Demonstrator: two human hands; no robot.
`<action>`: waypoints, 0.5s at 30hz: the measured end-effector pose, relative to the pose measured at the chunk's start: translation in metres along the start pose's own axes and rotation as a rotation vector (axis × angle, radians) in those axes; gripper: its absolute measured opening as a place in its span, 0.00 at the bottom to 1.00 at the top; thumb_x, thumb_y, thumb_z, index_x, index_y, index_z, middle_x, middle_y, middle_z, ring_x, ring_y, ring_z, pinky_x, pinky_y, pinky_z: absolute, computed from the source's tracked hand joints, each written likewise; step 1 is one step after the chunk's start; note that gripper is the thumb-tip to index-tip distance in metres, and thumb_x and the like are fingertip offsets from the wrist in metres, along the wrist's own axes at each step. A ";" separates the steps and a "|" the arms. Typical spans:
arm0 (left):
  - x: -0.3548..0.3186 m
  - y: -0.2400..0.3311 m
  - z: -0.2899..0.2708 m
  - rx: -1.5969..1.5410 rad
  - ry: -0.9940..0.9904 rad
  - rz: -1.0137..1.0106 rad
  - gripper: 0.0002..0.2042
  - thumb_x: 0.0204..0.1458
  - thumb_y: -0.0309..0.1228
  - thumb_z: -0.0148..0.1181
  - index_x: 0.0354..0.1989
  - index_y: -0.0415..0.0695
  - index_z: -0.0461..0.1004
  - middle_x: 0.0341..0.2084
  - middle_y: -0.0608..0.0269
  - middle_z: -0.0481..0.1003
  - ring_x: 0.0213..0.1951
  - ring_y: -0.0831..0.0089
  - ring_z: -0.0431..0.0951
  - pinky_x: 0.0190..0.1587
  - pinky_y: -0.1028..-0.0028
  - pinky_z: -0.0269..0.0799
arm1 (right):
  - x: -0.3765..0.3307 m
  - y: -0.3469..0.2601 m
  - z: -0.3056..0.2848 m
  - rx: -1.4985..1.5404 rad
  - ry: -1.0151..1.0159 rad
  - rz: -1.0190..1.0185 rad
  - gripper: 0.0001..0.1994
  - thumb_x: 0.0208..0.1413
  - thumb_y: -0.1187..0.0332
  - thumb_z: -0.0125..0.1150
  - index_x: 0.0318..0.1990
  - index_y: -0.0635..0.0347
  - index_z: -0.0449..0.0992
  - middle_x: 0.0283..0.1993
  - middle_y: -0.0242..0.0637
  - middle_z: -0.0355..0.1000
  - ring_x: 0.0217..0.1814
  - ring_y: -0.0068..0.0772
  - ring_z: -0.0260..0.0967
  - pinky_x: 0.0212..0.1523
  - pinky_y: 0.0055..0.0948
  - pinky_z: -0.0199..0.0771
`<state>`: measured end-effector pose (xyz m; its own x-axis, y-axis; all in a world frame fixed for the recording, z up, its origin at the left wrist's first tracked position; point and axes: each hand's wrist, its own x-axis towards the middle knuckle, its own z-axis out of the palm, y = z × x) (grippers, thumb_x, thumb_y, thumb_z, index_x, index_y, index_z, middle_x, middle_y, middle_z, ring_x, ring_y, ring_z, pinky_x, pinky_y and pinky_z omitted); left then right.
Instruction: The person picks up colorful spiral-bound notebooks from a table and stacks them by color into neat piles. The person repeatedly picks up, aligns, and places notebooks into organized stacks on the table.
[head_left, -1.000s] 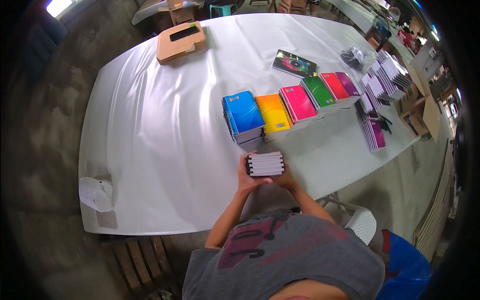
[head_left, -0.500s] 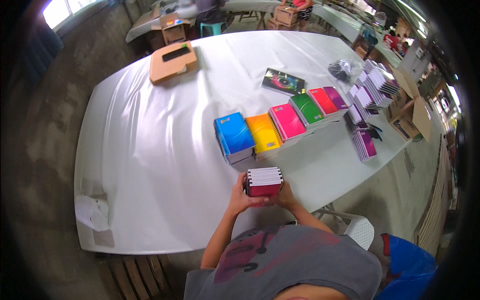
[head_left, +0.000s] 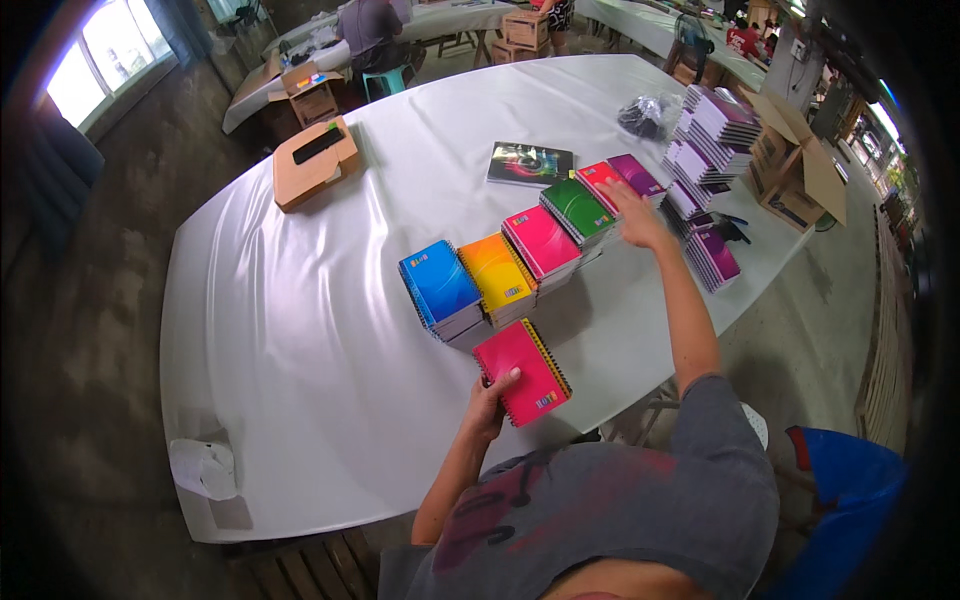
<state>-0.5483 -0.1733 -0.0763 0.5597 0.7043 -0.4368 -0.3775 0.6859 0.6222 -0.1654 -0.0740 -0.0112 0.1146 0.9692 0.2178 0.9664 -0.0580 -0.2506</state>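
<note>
My left hand (head_left: 487, 408) grips a bundle of small spiral notebooks (head_left: 524, 370) with a pink cover on top, thumb over the cover. Spiral edges show on both sides of that bundle; how many it contains is hidden. My right arm stretches forward, and my right hand (head_left: 637, 220) lies with fingers extended over the red notebook stack (head_left: 594, 176). Beside it is a purple stack (head_left: 638, 174). The row continues leftward with green (head_left: 577, 208), pink (head_left: 541, 242), yellow (head_left: 495, 272) and blue (head_left: 440, 284) stacks of spiral notebooks.
A dark-covered book (head_left: 530, 163) lies behind the row. Tall purple-and-white notebook piles (head_left: 708, 140) stand at right, near an open carton (head_left: 790, 165). A flat cardboard box (head_left: 312, 175) carries a black phone (head_left: 318, 145). A white roll (head_left: 203, 468) sits at the near left corner.
My right hand has let go of the bundle and reached out to the red stack. The bundle in my left hand has turned from upright to cover-up.
</note>
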 end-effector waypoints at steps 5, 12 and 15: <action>-0.007 -0.002 -0.007 -0.012 0.065 0.036 0.25 0.44 0.33 0.64 0.50 0.40 0.63 0.41 0.60 0.71 0.43 0.68 0.72 0.48 0.67 0.68 | 0.024 0.025 -0.012 -0.207 -0.033 0.190 0.42 0.40 0.85 0.51 0.65 0.43 0.47 0.69 0.33 0.41 0.70 0.37 0.40 0.62 0.57 0.48; 0.001 -0.016 -0.017 -0.008 0.100 0.009 0.30 0.44 0.36 0.64 0.54 0.38 0.59 0.45 0.55 0.69 0.47 0.64 0.70 0.52 0.63 0.66 | 0.035 0.064 -0.001 -0.296 -0.143 0.180 0.41 0.41 0.82 0.56 0.64 0.41 0.49 0.68 0.33 0.45 0.69 0.37 0.44 0.61 0.57 0.49; 0.007 -0.022 -0.018 -0.053 0.124 -0.021 0.28 0.44 0.34 0.64 0.53 0.39 0.60 0.44 0.57 0.69 0.47 0.65 0.71 0.51 0.64 0.66 | 0.031 0.069 0.010 -0.289 -0.166 0.176 0.41 0.41 0.83 0.56 0.64 0.39 0.49 0.68 0.33 0.46 0.68 0.37 0.45 0.62 0.57 0.49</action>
<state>-0.5496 -0.1800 -0.1044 0.4735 0.7046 -0.5286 -0.4065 0.7072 0.5785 -0.0971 -0.0457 -0.0315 0.2691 0.9625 0.0332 0.9629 -0.2696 0.0114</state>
